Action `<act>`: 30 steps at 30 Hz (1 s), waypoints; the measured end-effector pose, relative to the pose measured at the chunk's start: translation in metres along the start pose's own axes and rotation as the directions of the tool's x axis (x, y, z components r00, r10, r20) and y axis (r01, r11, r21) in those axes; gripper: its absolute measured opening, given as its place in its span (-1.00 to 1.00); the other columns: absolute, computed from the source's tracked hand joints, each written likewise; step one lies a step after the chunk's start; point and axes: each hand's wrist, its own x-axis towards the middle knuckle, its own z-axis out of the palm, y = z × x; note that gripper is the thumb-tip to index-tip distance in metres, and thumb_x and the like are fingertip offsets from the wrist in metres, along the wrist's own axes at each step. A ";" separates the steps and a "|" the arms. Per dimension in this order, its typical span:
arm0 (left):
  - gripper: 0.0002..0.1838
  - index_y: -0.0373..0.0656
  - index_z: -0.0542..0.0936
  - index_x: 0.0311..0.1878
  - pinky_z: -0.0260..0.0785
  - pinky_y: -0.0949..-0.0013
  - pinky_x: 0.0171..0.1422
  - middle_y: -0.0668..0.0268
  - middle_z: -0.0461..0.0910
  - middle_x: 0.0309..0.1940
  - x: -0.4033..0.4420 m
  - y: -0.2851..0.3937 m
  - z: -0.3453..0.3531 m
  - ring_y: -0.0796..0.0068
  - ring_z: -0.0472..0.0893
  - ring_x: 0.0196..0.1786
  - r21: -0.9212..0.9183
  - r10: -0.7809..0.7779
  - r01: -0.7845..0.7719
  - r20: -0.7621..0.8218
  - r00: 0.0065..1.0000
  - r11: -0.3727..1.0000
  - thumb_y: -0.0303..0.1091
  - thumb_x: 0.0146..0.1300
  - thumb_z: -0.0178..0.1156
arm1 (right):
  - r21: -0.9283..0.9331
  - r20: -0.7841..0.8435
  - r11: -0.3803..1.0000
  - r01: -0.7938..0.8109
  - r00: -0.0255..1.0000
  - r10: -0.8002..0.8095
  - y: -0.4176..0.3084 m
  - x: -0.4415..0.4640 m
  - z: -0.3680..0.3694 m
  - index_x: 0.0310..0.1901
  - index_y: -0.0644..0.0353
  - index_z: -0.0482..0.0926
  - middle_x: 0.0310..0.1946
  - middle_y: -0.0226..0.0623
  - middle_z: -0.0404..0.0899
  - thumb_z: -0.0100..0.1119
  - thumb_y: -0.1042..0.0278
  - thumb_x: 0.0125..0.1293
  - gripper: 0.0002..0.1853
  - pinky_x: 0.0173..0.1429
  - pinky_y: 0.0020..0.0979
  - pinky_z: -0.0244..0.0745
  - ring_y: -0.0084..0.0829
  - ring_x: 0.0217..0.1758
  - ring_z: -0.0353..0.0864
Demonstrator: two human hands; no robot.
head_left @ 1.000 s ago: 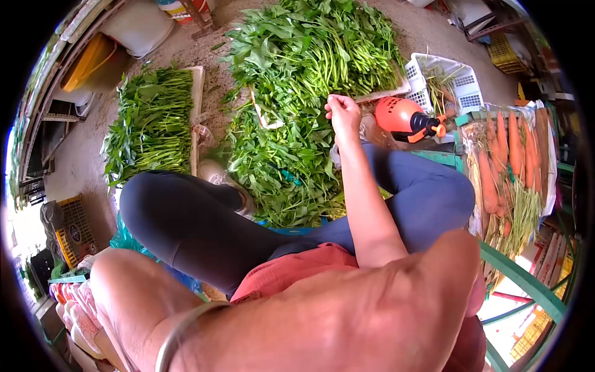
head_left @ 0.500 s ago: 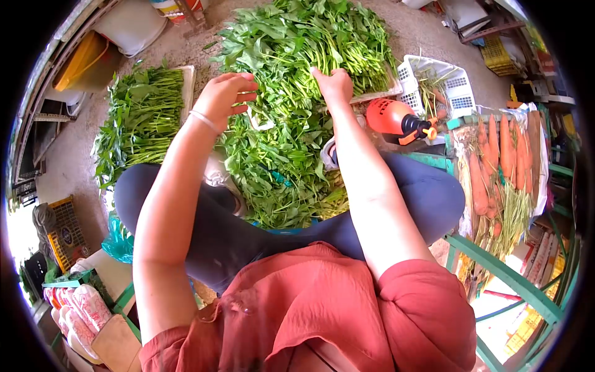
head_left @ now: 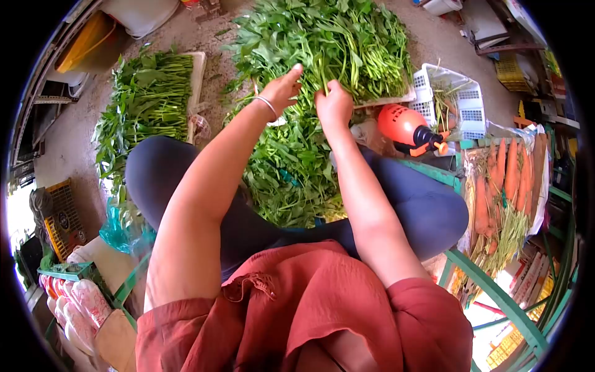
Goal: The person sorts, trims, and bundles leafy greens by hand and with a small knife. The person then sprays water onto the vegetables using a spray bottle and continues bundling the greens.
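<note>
A large heap of leafy green stems [head_left: 372, 68] lies ahead of me on a white tray. My right hand [head_left: 334, 105] is closed around a few green stems at the near edge of that heap. Just left of it, my left hand [head_left: 282, 90], with a bracelet at the wrist, is open over the greens, fingers apart from the stems in the right hand. Looser greens [head_left: 288, 180] are piled between my legs, below both hands.
A second stack of greens [head_left: 149, 99] lies on the left. Right of the heap are an orange spray bottle [head_left: 400, 125], a white basket [head_left: 471, 102] and carrots [head_left: 511, 170] on a green-framed stand. A teal bag [head_left: 118, 229] is by my left knee.
My left hand has come in from the left to the heap's near edge. My right hand has closed on stems there. Both arms now reach forward together.
</note>
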 end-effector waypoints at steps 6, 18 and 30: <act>-0.33 -0.30 0.08 0.22 0.34 0.25 0.09 0.04 0.40 -0.03 -0.001 0.005 0.020 0.23 0.44 0.04 -0.138 0.042 -0.053 -0.082 0.996 0.989 -0.25 0.16 0.18 | -0.048 -0.015 0.982 0.184 0.983 -0.185 -0.009 -0.016 0.010 -0.50 0.20 0.48 -0.58 -0.15 0.53 0.20 0.21 0.01 -0.77 -0.41 -0.24 0.40 -0.15 -0.48 0.54; -0.37 -0.24 -0.10 0.18 0.46 0.00 -0.12 0.11 0.42 -0.15 0.029 -0.006 -0.012 0.11 0.54 -0.17 -0.306 0.012 -0.021 -0.033 0.999 0.952 -0.53 0.18 0.06 | -0.330 0.415 0.939 -0.099 0.878 0.239 -0.004 0.058 -0.008 0.07 -0.08 0.42 -0.02 -0.23 0.28 0.20 0.09 0.03 -0.50 -0.07 -0.33 0.43 -0.31 -0.10 0.47; -0.58 -0.31 0.44 -0.13 0.37 0.27 -0.04 0.19 0.51 -0.20 0.043 -0.015 -0.009 0.39 0.49 -0.15 -0.225 0.019 -0.023 -0.019 1.000 0.974 -0.25 0.02 0.30 | 0.206 0.136 0.968 0.143 0.975 -0.173 0.004 0.001 0.018 -0.35 0.21 0.56 -0.33 -0.22 0.43 0.28 0.32 -0.06 -0.77 -0.21 -0.33 0.45 -0.28 -0.34 0.51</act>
